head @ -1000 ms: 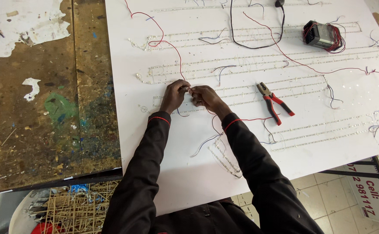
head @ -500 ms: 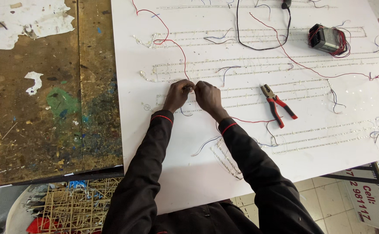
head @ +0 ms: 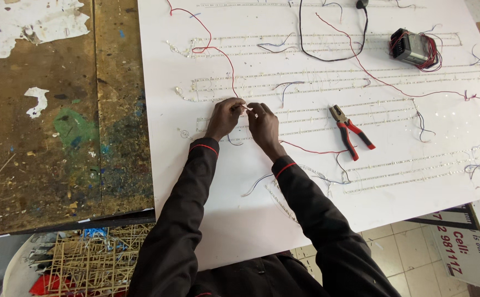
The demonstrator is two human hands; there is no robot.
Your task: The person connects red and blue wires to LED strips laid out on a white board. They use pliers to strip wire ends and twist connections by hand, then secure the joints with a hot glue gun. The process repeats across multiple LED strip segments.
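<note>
**Joining wire ends on the white board**

The left hand (head: 224, 116) and right hand (head: 263, 122) meet fingertip to fingertip, each pinching an end of the red wire (head: 218, 52) just above the white board (head: 240, 220) on the counter (head: 58, 137). This looks like twisting a splice. Next likely calls for steady pinches and small turns; the pliers (head: 351, 131) lie near the right hand.

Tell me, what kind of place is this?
Probably a small workshop for wiring lit signs: a paint-stained workbench, a white board laid with rows of tiny lights and loose wires, and red-handled pliers beside the hands.
</note>
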